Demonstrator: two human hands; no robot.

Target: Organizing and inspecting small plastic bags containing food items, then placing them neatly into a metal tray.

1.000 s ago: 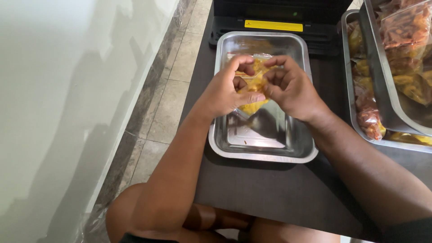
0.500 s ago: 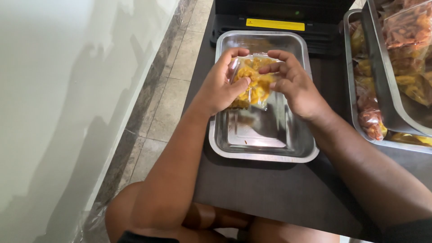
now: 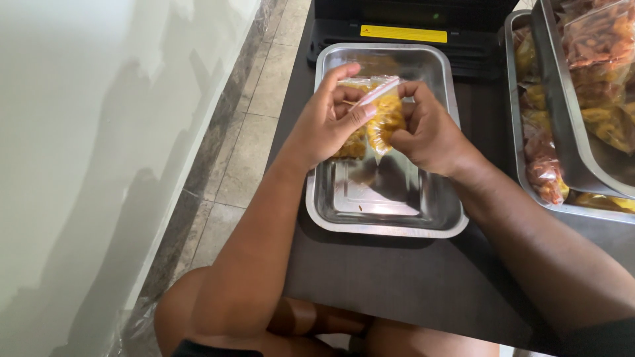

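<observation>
Both my hands hold a small clear plastic bag of yellow snack pieces (image 3: 385, 118) above a shiny steel tray (image 3: 433, 218). My left hand (image 3: 324, 125) pinches the bag's top edge between thumb and fingers. My right hand (image 3: 430, 132) grips the bag from the right side, fingers curled around it. The bag's zip strip runs slanted between the two hands. The tray's floor below is nearly bare, with a small crumb on it.
A black machine with a yellow label (image 3: 403, 30) stands behind the tray on the dark table (image 3: 397, 284). At the right, two steel trays (image 3: 569, 152) hold several filled snack bags. A white wall (image 3: 86, 165) and tiled floor (image 3: 245, 152) lie to the left.
The bag has been lifted slightly and turned, so that its zip edge now faces up between my fingers. My hands have spread a little apart along that edge.
</observation>
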